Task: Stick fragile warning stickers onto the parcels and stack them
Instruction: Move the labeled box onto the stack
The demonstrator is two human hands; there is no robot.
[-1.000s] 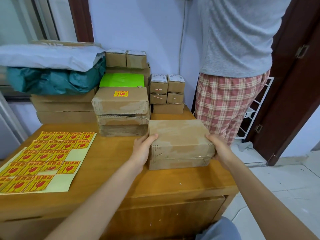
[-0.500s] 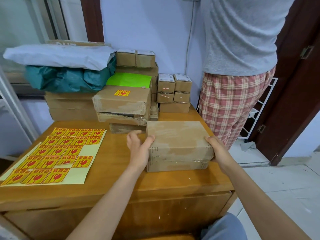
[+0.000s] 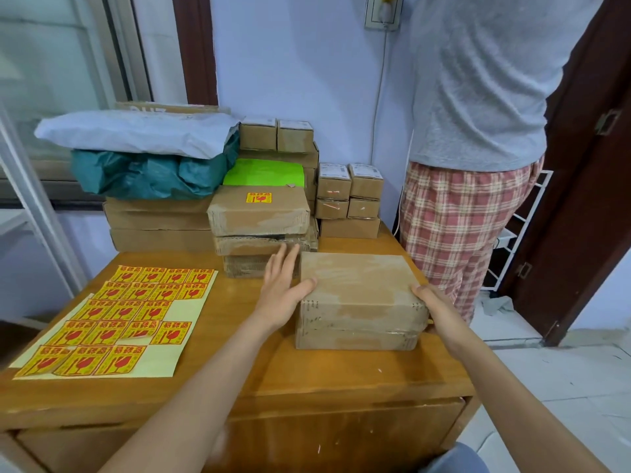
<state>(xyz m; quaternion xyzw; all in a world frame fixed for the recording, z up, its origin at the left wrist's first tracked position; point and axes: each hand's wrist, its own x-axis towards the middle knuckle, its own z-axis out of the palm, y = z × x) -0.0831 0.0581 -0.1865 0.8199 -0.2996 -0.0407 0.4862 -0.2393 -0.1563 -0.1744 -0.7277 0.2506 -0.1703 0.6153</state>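
Parcel (image 3: 358, 295): brown cardboard box, scuffed, taped, no sticker on top, lying flat near right front of wooden table (image 3: 307, 377). Left hand (image 3: 283, 288) flat against its left side, fingers straight, thumb on top edge. Right hand (image 3: 432, 307) cups right end. Sticker sheet (image 3: 112, 319): yellow-red labels, left on table. Stickered parcel (image 3: 259, 213) tops stack behind.

Wooden desk (image 3: 307, 377), teal plastic bag (image 3: 143, 175), person in plaid trousers (image 3: 454, 227), brown door (image 3: 587, 199), wall socket (image 3: 382, 11)
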